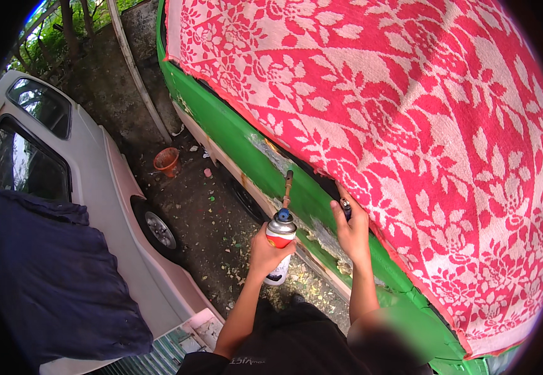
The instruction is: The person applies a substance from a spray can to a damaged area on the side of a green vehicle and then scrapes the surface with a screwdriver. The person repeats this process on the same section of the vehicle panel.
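My left hand (pixel 264 255) is wrapped round a gas canister (pixel 281 234), white and red with a silver top. A blow torch head (pixel 287 194) with a blue fitting and brass-coloured tube is fixed on it, its nozzle pointing away from me; no flame shows. My right hand (pixel 354 234) grips a small dark lighter (pixel 346 209) with a metal top, close to the edge of a red and pale floral blanket (pixel 409 125). Under both hands runs the green side of a vehicle (pixel 215 119), with scraped grey patches and flaking paint (pixel 328 240).
A pale car (pixel 118 206) with a dark cloth (pixel 59 281) draped over it stands on the left. Between the vehicles, paint flakes (pixel 240 250) litter the ground. An orange bucket (pixel 167 161) sits near the far wall, beside a leaning pole (pixel 137 72).
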The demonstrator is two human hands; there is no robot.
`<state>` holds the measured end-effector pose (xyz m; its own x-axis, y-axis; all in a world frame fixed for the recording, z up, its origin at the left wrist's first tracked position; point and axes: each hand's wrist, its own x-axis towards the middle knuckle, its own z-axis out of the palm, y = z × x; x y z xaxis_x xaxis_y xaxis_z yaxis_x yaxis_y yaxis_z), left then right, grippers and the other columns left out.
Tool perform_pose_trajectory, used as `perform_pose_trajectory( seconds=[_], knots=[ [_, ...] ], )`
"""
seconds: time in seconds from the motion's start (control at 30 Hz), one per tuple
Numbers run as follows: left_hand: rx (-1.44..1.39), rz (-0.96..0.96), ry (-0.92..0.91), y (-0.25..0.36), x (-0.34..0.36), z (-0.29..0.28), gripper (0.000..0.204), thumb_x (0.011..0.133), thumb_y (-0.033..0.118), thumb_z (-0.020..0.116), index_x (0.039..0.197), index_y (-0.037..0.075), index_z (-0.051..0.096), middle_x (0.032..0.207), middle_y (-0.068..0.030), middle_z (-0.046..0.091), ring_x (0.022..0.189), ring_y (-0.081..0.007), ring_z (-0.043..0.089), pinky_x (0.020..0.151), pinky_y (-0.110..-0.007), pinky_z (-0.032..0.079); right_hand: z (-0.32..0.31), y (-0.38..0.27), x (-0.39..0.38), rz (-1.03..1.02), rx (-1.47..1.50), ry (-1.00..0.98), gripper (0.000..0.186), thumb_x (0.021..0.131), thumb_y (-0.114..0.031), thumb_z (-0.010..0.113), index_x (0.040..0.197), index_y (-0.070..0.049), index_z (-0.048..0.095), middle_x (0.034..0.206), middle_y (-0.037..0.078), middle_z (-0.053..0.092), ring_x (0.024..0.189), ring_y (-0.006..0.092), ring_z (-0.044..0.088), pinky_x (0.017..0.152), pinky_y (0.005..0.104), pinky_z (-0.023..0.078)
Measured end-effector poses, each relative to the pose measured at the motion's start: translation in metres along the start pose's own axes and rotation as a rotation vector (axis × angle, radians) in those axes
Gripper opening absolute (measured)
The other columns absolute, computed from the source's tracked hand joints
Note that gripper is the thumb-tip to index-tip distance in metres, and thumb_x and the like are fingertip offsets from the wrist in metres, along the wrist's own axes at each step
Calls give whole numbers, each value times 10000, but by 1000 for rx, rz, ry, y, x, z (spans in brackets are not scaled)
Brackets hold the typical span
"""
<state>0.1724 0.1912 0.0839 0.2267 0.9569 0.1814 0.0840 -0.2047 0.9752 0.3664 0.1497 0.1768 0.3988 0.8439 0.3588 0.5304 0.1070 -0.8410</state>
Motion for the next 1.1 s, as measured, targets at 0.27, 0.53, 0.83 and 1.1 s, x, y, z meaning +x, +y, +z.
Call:
perform_pose_trajectory(
  seconds=[0.27,0.53,0.83,1.1],
  knots=[
    [-16,-64,39,-6,4,-7,366,702,107,847,988,-2,647,876,-102,733,784,-179,711,709,-343,567,6,14,-1,-109,19,25,449,963,-90,627,1388,27,543,1303,239,636,1217,279,626,1038,365,442],
    [-16,-89,60,-8,11,-16,393,692,160,857,989,4,651,884,-117,733,797,-200,717,737,-358,556,9,6,-8,-19,69,21,425,970,-85,614,1385,-9,563,1273,225,658,1177,261,649,1013,347,461],
    [30,-71,72,-7,15,-21,379,689,127,850,980,0,643,888,-115,733,767,-185,707,710,-347,557,10,0,-4,-74,60,-9,313,980,-96,604,1279,-9,632,1161,173,708,1004,234,688,906,351,500],
    [-61,-165,92,-13,12,-28,381,689,118,847,988,-14,651,884,-118,736,789,-169,705,728,-339,554,15,11,-17,92,224,-172,229,1008,-93,565,1199,2,649,1008,136,750,997,201,722,882,315,528]
  ],
)
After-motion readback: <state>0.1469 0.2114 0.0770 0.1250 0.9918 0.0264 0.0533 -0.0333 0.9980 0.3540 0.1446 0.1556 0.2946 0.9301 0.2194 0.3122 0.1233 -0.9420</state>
